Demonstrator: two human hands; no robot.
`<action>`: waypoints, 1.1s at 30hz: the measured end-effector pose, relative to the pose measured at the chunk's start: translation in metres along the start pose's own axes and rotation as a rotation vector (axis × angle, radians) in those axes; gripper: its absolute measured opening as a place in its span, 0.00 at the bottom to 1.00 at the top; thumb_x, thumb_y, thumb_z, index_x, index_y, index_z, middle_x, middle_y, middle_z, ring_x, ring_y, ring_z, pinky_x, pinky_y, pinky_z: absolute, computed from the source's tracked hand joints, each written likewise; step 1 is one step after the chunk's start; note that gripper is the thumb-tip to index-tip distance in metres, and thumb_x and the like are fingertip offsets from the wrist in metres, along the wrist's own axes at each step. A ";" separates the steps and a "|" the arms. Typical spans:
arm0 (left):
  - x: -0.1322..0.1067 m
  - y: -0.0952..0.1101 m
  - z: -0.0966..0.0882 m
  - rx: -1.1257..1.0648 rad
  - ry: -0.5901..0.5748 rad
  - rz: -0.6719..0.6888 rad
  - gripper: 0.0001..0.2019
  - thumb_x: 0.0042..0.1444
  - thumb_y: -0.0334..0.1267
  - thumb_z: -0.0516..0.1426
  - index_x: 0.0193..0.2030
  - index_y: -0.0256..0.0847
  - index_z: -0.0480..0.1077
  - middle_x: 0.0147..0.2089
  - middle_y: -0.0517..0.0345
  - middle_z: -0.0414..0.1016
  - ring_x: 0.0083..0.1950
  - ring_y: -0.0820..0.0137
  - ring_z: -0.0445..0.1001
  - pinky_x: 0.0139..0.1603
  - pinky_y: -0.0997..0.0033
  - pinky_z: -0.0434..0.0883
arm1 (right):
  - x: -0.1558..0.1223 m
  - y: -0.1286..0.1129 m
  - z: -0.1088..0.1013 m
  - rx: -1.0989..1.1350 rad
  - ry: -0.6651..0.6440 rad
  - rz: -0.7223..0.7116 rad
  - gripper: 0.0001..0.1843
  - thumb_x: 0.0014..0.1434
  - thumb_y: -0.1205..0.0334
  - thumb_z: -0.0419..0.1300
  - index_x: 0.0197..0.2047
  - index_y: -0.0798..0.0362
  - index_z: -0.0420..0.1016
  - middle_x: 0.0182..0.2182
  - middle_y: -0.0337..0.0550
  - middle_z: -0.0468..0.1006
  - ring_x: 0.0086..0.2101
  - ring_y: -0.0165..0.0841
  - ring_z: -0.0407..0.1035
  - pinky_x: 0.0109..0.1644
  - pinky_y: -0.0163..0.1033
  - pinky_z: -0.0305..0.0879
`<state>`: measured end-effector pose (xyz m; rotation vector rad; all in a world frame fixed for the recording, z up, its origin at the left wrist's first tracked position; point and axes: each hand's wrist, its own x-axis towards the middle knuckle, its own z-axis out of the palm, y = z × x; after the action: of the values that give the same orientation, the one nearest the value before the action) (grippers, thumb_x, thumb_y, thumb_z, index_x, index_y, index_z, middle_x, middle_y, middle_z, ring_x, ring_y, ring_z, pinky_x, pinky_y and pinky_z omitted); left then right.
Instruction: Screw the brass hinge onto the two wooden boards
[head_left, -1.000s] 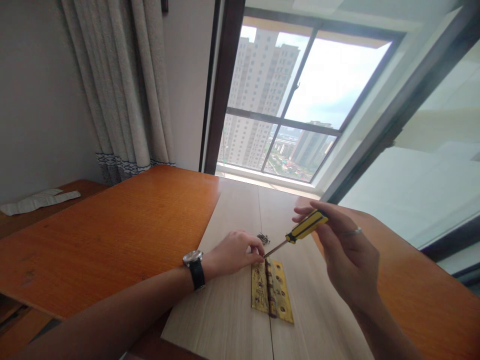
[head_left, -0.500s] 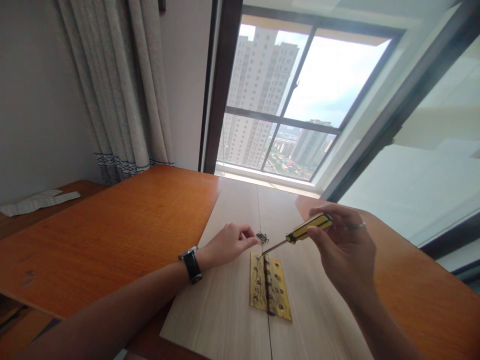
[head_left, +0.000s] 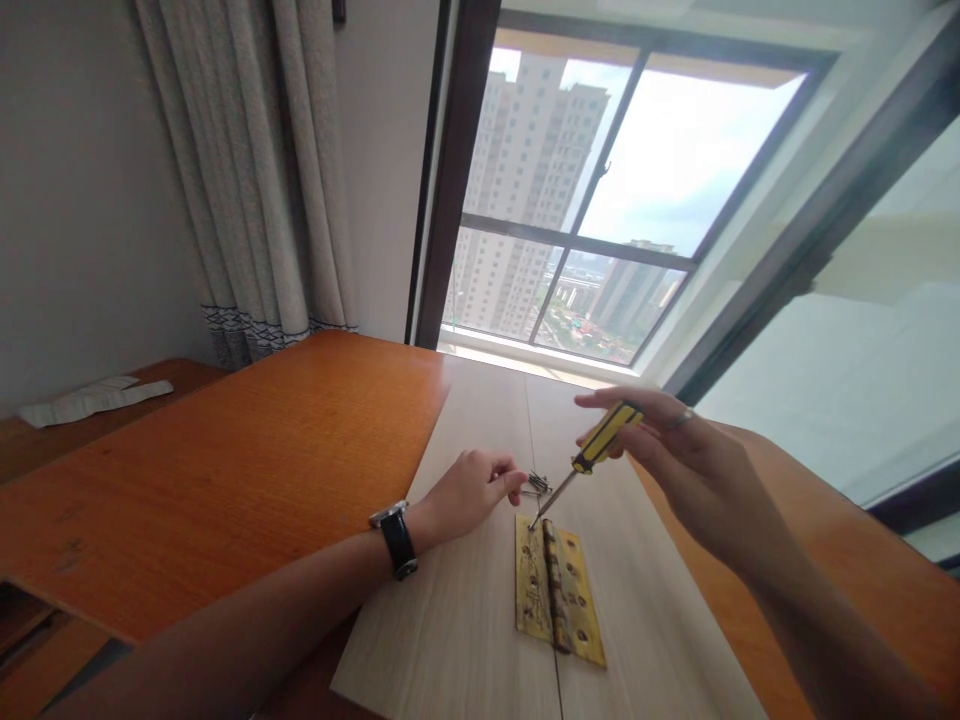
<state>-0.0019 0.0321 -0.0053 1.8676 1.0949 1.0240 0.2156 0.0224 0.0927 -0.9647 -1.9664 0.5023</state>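
The right hand (head_left: pixel 675 460) grips a yellow-and-black screwdriver (head_left: pixel 604 437) between fingers and thumb, its tip just above a brass hinge (head_left: pixel 555 590) lying below that hand on a pale wood board (head_left: pixel 442 620); the left hand (head_left: pixel 472 495), loosely curled and apparently holding nothing, sits just beside a small pile of screws (head_left: pixel 537 484)

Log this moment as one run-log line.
left hand: beside small screws | right hand: grip on yellow-and-black screwdriver, tip near brass hinge | hinge: flat on pale wood board
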 end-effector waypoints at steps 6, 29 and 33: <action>0.001 -0.005 0.000 -0.090 0.084 -0.053 0.11 0.60 0.42 0.60 0.33 0.36 0.76 0.28 0.59 0.75 0.30 0.71 0.69 0.33 0.72 0.60 | 0.011 0.016 0.013 0.150 0.148 0.000 0.12 0.59 0.51 0.69 0.42 0.46 0.75 0.33 0.37 0.78 0.31 0.31 0.73 0.35 0.36 0.73; -0.005 0.005 0.000 0.148 -0.122 0.031 0.10 0.63 0.32 0.56 0.44 0.40 0.81 0.36 0.59 0.81 0.34 0.71 0.71 0.39 0.73 0.64 | -0.010 0.020 0.028 0.331 0.236 -0.117 0.14 0.64 0.52 0.66 0.53 0.40 0.78 0.35 0.35 0.81 0.33 0.28 0.77 0.39 0.34 0.78; -0.006 0.006 0.000 0.158 -0.129 0.064 0.11 0.64 0.33 0.56 0.45 0.40 0.81 0.40 0.59 0.82 0.34 0.72 0.69 0.40 0.72 0.64 | -0.015 0.017 0.031 0.309 0.206 -0.100 0.16 0.72 0.53 0.56 0.60 0.40 0.74 0.39 0.39 0.81 0.38 0.30 0.77 0.44 0.37 0.76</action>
<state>-0.0021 0.0245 -0.0018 2.0766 1.0722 0.8600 0.2023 0.0217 0.0570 -0.6905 -1.6835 0.6043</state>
